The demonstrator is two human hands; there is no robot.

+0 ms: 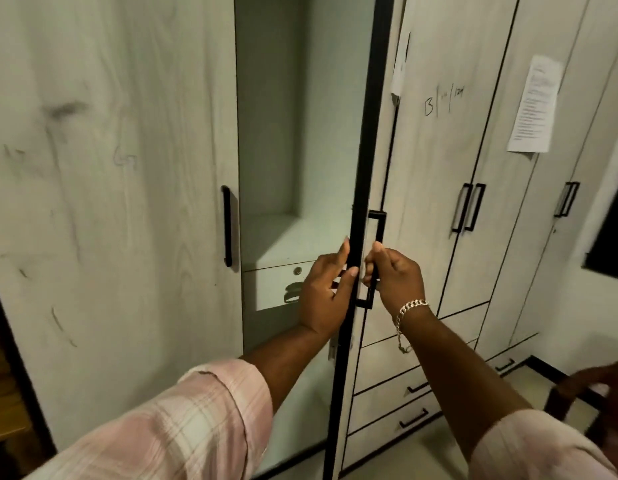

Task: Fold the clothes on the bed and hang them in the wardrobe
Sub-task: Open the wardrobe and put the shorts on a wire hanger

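We saw both arms stretched toward a pale wood-grain wardrobe (110, 202) whose right door (364, 168) stood ajar, its black edge turned toward us. The left hand (326, 292) gripped that black edge, fingers curled round it from the inner side and the thumb laid across the front. The right hand (394, 277) was curled round the door's black bar handle (375, 258), with a chain bracelet (409, 311) at the wrist. Both sleeves (182, 420) were pink plaid.

Through the gap we saw a bare compartment (300, 133) with a shelf floor, and under it a drawer (276, 287) with a round lock and a metal pull. The left door stayed closed, with its own black handle (226, 225) near the gap. To the right stood more wardrobe doors, 1 bearing handwriting (442, 100) and 1 a printed sheet (532, 105); low drawers (397, 403) ran beneath them. A dark chair (584, 400) showed at the lower right. No clothes or bed appeared in the view.
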